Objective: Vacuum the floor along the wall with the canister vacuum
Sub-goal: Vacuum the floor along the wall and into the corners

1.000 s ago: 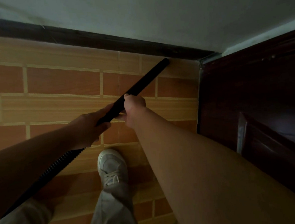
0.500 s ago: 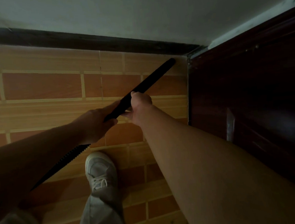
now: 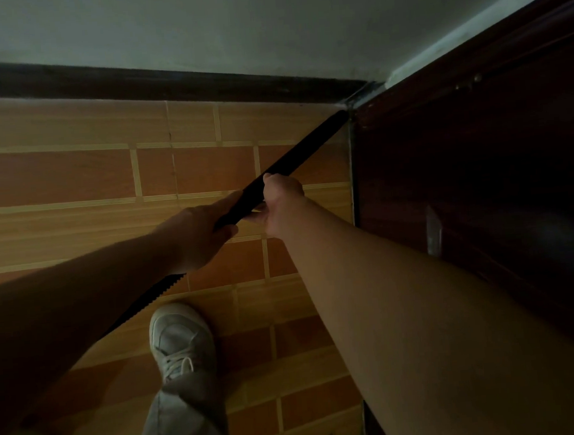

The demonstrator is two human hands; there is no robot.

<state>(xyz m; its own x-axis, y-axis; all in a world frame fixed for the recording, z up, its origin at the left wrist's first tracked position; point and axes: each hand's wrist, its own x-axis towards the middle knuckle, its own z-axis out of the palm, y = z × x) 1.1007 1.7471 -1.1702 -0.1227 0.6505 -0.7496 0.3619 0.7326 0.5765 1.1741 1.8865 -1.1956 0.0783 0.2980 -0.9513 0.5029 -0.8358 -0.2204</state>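
Note:
A long black vacuum wand (image 3: pixel 302 149) slants from the middle of the view up to the right. Its tip (image 3: pixel 339 116) sits in the floor corner where the dark skirting board (image 3: pixel 165 86) meets the brown door (image 3: pixel 481 174). My right hand (image 3: pixel 282 197) grips the wand at mid-length. Just behind it, my left hand (image 3: pixel 199 234) holds the wand's lower end with a finger stretched along it. A black ribbed hose (image 3: pixel 148 302) runs from under my left hand down to the left, behind my forearm. The canister is out of view.
The floor is orange and tan tile (image 3: pixel 69 176). A pale wall (image 3: pixel 263 23) rises behind the skirting. The dark brown door fills the right side. My white shoe (image 3: pixel 180 339) and grey trouser leg stand on the tiles below my hands.
The wand tip has slid right along the skirting board into the corner by the door. Both hands have kept their hold on the wand.

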